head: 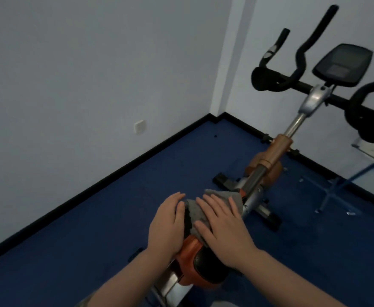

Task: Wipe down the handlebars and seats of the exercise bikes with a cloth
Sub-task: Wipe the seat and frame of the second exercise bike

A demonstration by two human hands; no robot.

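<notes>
seat (206, 267) black/orange, bottom centre, nearest | right hand (223, 224) flat, fingers straight, presses grey cloth (215, 202) onto seat front | left hand (168, 224) relaxed, fingers straight, rests on seat's left edge, beside cloth | handlebars (301, 54) upper right, well apart | blue floor (93, 240)
</notes>
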